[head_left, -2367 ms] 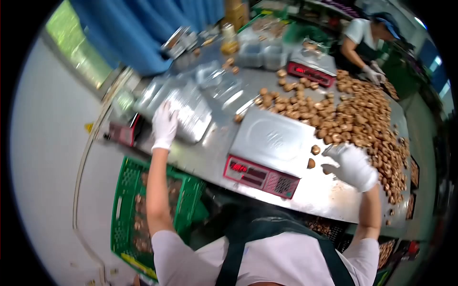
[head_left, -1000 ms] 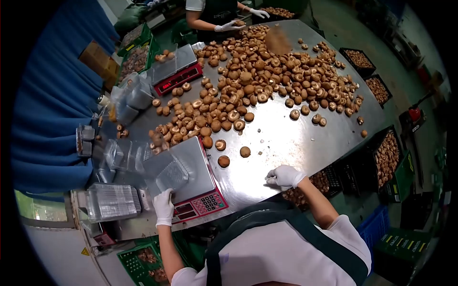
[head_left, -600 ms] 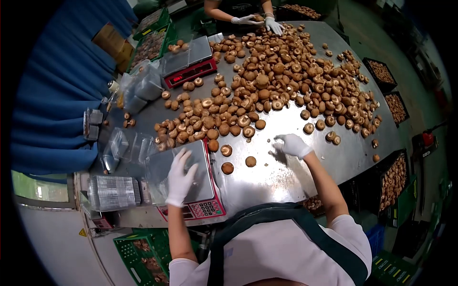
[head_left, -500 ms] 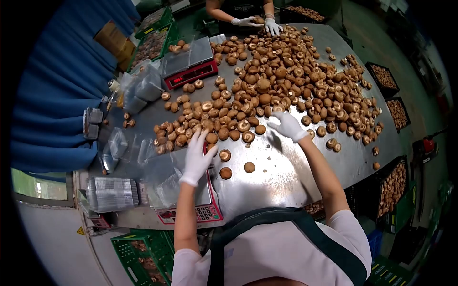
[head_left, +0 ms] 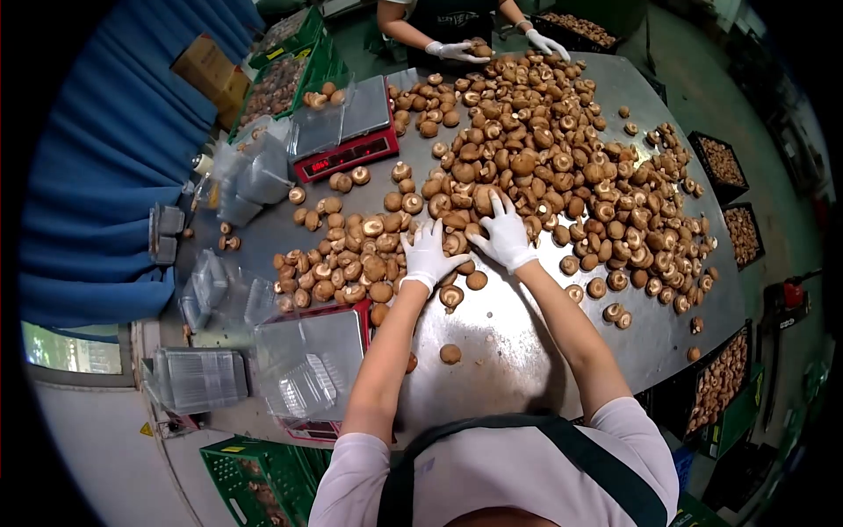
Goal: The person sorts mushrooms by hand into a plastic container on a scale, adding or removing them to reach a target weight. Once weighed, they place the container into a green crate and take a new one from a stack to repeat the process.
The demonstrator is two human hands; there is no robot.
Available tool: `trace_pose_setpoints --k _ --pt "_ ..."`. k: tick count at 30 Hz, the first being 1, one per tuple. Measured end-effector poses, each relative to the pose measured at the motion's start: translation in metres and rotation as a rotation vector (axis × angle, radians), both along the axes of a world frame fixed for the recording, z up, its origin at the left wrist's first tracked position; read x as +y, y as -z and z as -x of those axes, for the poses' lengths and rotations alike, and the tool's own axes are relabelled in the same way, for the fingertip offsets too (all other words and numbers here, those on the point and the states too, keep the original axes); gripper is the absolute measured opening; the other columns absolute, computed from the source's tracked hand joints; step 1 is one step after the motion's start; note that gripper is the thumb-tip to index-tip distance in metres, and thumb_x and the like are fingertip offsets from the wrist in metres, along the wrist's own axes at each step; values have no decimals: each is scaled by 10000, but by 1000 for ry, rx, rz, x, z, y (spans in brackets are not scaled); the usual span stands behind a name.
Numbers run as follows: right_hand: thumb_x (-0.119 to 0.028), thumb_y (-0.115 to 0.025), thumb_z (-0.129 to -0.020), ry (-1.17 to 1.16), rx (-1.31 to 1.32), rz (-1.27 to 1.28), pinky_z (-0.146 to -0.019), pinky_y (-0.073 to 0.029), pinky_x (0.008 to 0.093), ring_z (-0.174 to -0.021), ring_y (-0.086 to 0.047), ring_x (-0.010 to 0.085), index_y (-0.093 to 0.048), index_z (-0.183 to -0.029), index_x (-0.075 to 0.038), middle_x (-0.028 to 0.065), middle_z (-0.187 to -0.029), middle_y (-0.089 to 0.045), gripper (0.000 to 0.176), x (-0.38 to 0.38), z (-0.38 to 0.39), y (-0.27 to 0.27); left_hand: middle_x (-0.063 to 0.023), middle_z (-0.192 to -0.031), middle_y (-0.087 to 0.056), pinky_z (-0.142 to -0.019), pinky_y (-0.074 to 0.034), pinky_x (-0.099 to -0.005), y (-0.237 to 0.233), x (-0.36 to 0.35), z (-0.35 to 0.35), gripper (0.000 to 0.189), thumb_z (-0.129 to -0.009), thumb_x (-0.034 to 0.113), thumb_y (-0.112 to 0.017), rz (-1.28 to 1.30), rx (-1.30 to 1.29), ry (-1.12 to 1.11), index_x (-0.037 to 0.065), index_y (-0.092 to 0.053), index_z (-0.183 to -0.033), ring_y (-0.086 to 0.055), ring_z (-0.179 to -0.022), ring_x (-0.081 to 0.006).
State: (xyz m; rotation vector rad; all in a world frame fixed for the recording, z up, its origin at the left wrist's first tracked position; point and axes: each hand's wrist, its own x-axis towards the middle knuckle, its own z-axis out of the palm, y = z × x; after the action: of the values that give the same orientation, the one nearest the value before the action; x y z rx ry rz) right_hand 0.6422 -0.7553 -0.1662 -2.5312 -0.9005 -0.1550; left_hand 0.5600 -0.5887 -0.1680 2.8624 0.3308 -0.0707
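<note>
Brown mushrooms [head_left: 544,140] lie heaped across the metal table [head_left: 518,351]. My left hand [head_left: 428,255], in a white glove, rests on the near edge of the pile with its fingers spread. Close to its right, my right hand [head_left: 505,233], gloved too, lies over mushrooms beside a large round one, fingers apart. Neither hand is closed round a mushroom. Left of my left forearm, a clear plastic tray [head_left: 307,386] sits on the near scale [head_left: 342,329]. One loose mushroom [head_left: 450,354] lies between my forearms.
Across the table a co-worker's gloved hand [head_left: 457,51] holds a mushroom. A second red scale [head_left: 347,156] bears a tray with mushrooms. Stacked clear trays [head_left: 200,379] and plastic bags [head_left: 255,171] are at the left. Mushroom crates [head_left: 720,378] stand at the right.
My left hand has moved right and onto the pile; my right hand has moved left and forward onto mushrooms. The co-worker's hand on the right has lifted away from the heap, further right.
</note>
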Motion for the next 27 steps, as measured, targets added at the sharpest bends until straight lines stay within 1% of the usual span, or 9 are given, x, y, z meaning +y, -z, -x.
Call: trace_pose_setpoints --k 4,5,8,10,14,18,22,25,27 --pt "-357 -672 -751 -159 -57 -1 -1021 -329 470 -1166 -432 374 -646 -874 -14 191 -1309 -451 366 -27 47 24 -191 -1390 -359 -1092 -98 -549 -4 -17 33 853 -671 647 -636 -28 -124 92 159 -435 -1341 -324 -1307 -310" --pt "-339 -664 -759 -132 -70 -50 -1020 -330 474 -1165 -434 373 -634 -888 -7 186 -1301 -459 357 -32 63 31 -212 -1412 -307 -1075 -164 -547 -3 -22 41 780 -663 613 -671 5 -178 112 191 -489 -1293 -320 -1302 -344" --pt "-240 -658 -761 -90 -119 -164 -1003 -347 476 -1145 -450 370 -588 -923 -7 170 -1274 -484 293 -47 101 33 -222 -1423 -283 -1052 -207 -556 0 -38 70 716 -652 528 -712 92 -259 143 200 -518 -1258 -320 -1301 -354" --pt "-209 -672 -729 -100 -110 -173 -948 -399 457 -1126 -472 372 -565 -934 -26 170 -1265 -489 295 -55 122 43 -185 -1395 -343 -1023 -271 -540 9 -53 92 648 -677 449 -716 -15 -276 205 191 -531 -1241 -354 -1247 -388" --pt "-179 -672 -734 -27 37 -203 -919 -423 425 -1102 -490 376 -559 -934 -29 183 -1274 -487 275 -68 158 41 -127 -1318 -446 -1022 -269 -529 11 -72 133 602 -713 404 -690 95 -353 219 158 -519 -1236 -314 -1257 -405" --pt "-183 -654 -751 -82 194 -170 -873 -444 392 -1066 -503 340 -580 -903 -32 186 -1265 -484 227 -90 184 35 -124 -1347 -421 -1029 -229 -580 19 -81 184 589 -721 376 -687 48 -216 218 173 -513 -1247 -276 -1293 -398" --pt "-196 -655 -746 -161 115 -143 -840 -470 381 -1017 -538 328 -608 -852 -43 161 -1209 -537 191 -102 199 37 -119 -1413 -350 -1032 -199 -602 25 -89 225 605 -715 358 -682 7 -171 217 194 -501 -1269 -257 -1316 -381" --pt "-222 -651 -765 -162 246 -264 -740 -516 378 -846 -610 289 -632 -681 -57 105 -954 -660 187 -102 188 17 -132 -1415 -343 -1034 -200 -594 20 -88 235 611 -706 357 -696 45 -159 203 171 -508 -1258 -263 -1314 -379" --pt "-219 -639 -780 -136 276 -308 -720 -512 387 -808 -605 288 -636 -807 -71 85 -842 -659 151 -91 164 -6 -138 -1415 -341 -1038 -198 -584 13 -82 230 610 -705 356 -702 156 -206 172 158 -513 -1250 -268 -1311 -379"
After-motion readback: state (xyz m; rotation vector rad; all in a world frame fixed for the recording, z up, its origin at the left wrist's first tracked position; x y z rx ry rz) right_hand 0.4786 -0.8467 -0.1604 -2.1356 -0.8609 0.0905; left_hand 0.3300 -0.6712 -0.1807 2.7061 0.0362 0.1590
